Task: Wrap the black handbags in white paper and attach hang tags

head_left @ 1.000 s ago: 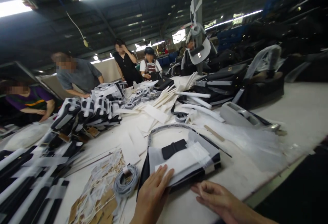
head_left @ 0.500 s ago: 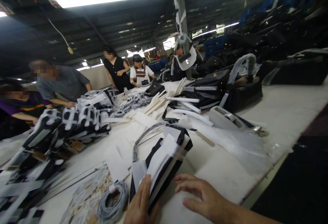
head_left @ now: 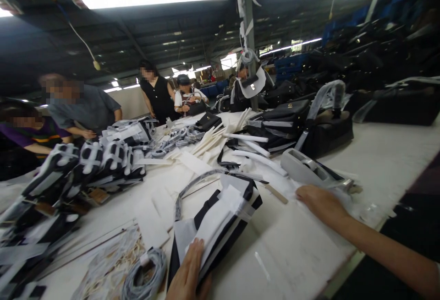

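A black handbag [head_left: 237, 220] wrapped in white paper and clear film stands tilted on its edge near the table's front. My left hand [head_left: 188, 276] presses flat against its near side and props it up. Its strap [head_left: 192, 188] arcs over the table behind it. My right hand [head_left: 321, 204] is stretched out to the right, fingers spread on clear plastic sheets [head_left: 319, 185] beside a grey tape dispenser [head_left: 304, 166]; it holds nothing that I can make out.
A coil of grey cord [head_left: 146, 275] and paper tags lie at the front left. Rows of wrapped black bags [head_left: 89, 165] fill the left side, white paper strips [head_left: 213, 142] the middle, stacked black bags [head_left: 309, 121] the back right. Several people work at the far side.
The bag went from lying flat to standing tilted on its edge under my left hand. My right hand left the bag and reached right to the plastic sheets.
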Demonstrator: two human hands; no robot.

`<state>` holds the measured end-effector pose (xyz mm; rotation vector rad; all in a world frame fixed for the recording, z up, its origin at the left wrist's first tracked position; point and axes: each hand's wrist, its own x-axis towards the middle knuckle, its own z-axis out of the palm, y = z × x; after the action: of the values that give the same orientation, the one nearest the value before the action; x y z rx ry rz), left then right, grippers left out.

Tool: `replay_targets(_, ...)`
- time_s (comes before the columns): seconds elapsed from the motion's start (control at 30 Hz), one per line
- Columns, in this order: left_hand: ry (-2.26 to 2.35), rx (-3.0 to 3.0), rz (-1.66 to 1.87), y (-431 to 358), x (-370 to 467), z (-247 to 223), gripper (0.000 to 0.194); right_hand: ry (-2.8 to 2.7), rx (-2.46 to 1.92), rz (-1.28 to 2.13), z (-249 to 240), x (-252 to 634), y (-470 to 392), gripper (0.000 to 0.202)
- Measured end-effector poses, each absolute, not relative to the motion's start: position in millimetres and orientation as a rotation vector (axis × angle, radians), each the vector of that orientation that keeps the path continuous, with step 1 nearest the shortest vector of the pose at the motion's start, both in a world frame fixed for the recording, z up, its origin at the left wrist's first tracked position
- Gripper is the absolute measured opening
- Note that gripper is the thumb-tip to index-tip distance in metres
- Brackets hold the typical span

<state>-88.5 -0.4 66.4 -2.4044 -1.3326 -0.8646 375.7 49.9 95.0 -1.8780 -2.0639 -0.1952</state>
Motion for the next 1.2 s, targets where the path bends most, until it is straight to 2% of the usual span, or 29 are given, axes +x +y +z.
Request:
replay_targets(0.27, -1.422, -2.348, -0.929, -1.1, -82.5, 82.5, 0.076, -2.14, -1.739, -0.156, 139.6, 332.8, 26.1, 0.033)
replay_targets(0.33, -1.499, -2.318, -0.932, -2.5, -81.5, 85.1, 0.075, -2.209, -1.626, 0.097, 141.1, 310.2, 3.1, 0.031)
replay_targets(0.43, -1.623, -2.255, -0.909, -5.2, -80.9, 85.4, 0.072, -2.314, -1.512, 0.662, 128.6, 284.5, -23.9, 0.022)
replay_targets(0.5, -1.661, -2.235, -0.907, -6.4, -80.9, 84.5, 0.07, -2.264, -1.533, 0.786, 111.3, 275.6, -27.7, 0.03)
replay_targets(0.63, -1.683, -2.227, -0.927, -6.4, -80.8, 83.2, 0.069, -2.054, -1.741, 0.465, 66.0, 264.8, -13.4, 0.065)
replay_targets(0.73, -1.684, -2.22, -0.975, -5.2, -79.9, 82.4, 0.067, -2.136, -1.668, 0.405, 42.0, 250.9, -4.8, 0.079)
replay_targets(0.83, -1.681, -2.191, -1.055, -3.3, -76.9, 83.3, 0.066, -2.359, -1.343, 0.551, 42.4, 227.6, 8.1, 0.08)
replay_targets(1.0, -1.735, -2.142, -1.132, 2.1, -72.7, 90.7, 0.072, -2.609, -0.83, 0.714, 83.6, 174.1, 62.5, 0.081)
replay_targets(1.1, -1.773, -2.134, -1.117, 5.3, -74.5, 97.4, 0.079, -2.594, -0.794, 0.636, 99.1, 154.2, 80.5, 0.07)
replay_targets(1.2, -1.772, -2.133, -1.131, 7.0, -76.8, 105.1, 0.077, -2.48, -0.967, 0.576, 87.2, 157.1, 63.1, 0.067)
